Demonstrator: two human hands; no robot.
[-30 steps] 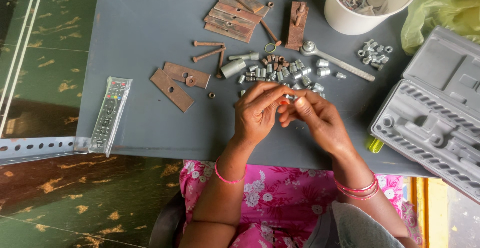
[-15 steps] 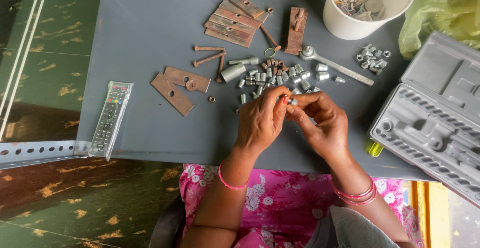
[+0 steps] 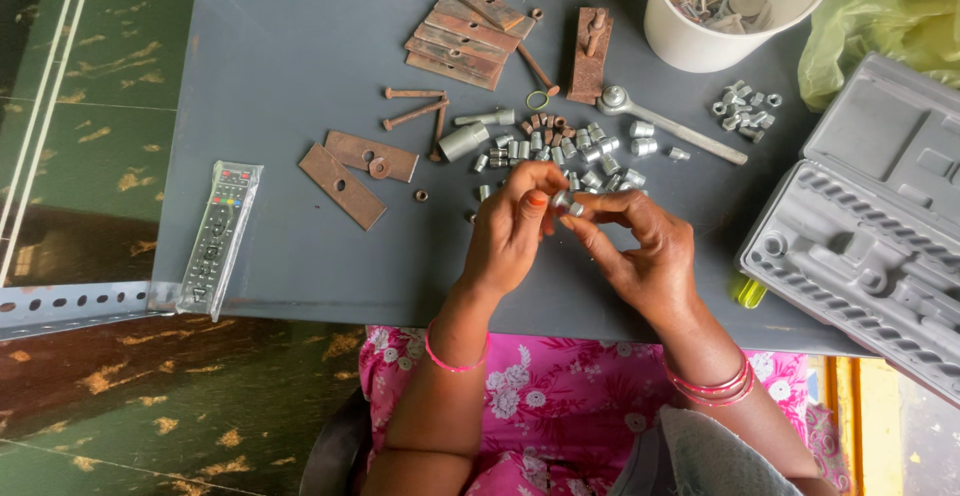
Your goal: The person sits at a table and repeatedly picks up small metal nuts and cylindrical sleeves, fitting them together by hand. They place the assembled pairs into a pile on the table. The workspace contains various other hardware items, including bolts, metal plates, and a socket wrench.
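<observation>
Both hands have drawn closer together since the earlier frame, fingertips now meeting over a small metal nut [image 3: 562, 199]. It sits pinched between them just above the grey table [image 3: 280, 66], at the near edge of a scatter of sockets [image 3: 560, 148]. Left hand [image 3: 515, 224] closes thumb and forefinger on it from the left; right hand [image 3: 640, 251] closes on it from the right, equally near. Its long axis cannot be told. Beyond lie a ratchet [image 3: 668, 122], rusty plates [image 3: 465, 34] and a white bucket [image 3: 730, 6]; a grey case [image 3: 870, 226] stands right, a remote [image 3: 215, 231] left.
</observation>
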